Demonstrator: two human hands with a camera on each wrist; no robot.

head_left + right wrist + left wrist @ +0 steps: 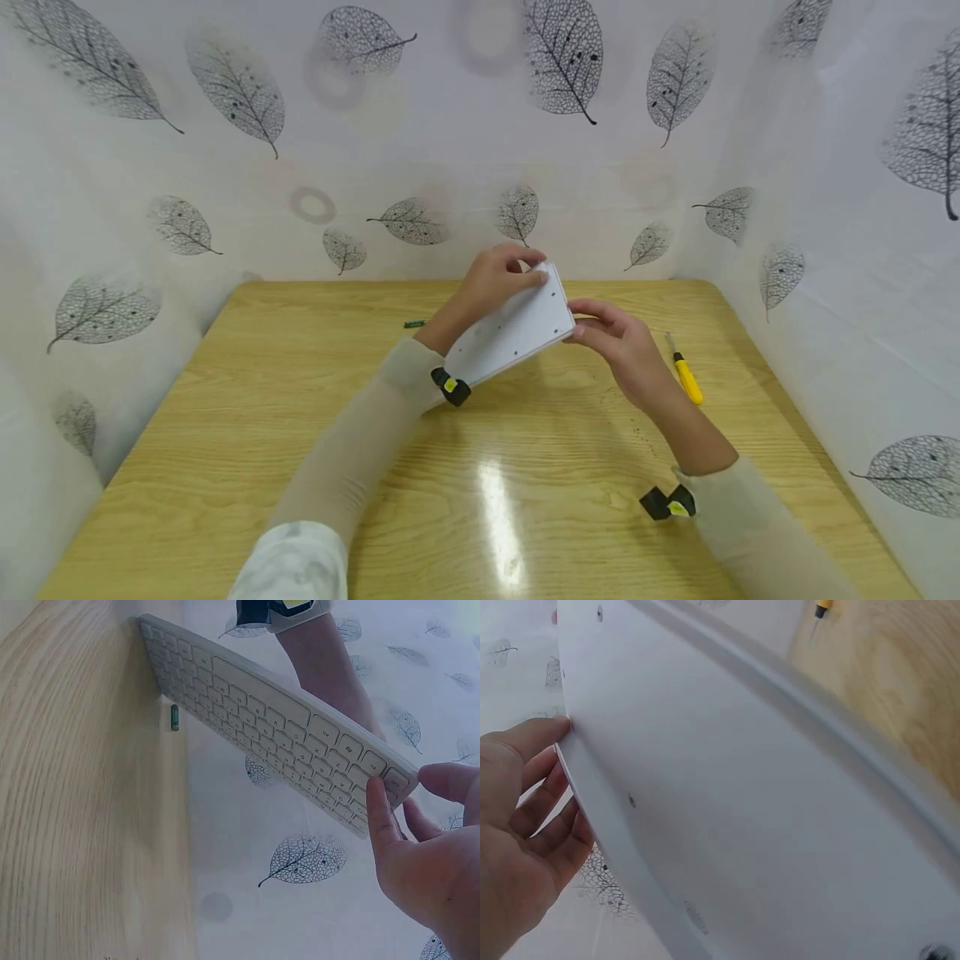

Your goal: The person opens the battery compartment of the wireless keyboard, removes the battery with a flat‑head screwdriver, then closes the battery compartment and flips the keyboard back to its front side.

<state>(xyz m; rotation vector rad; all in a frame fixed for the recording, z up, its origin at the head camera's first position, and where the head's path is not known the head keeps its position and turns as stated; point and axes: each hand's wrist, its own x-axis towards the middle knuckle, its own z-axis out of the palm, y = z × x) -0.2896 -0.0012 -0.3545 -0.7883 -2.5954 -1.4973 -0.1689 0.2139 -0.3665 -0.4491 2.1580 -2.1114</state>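
Note:
A white keyboard [517,329] is held tilted above the table, its back with small dark screw spots facing the head camera. My left hand [497,281] grips its far edge between thumb and fingers. At the near right corner, my right hand [624,346] pinches the keyboard with thumb and fingers. The right wrist view shows the key side of the keyboard [262,720], with fingers of the right hand [439,862] on the corner keys. Seen from the left wrist, the back panel [727,765] fills most of the view.
On the right of the wooden table [375,500] lies a screwdriver [688,379] with a yellow handle. A small green battery [414,323] lies behind the left forearm. Tiny dark specks [639,431] dot the table near the right wrist. Leaf-patterned cloth walls [450,125] surround the table.

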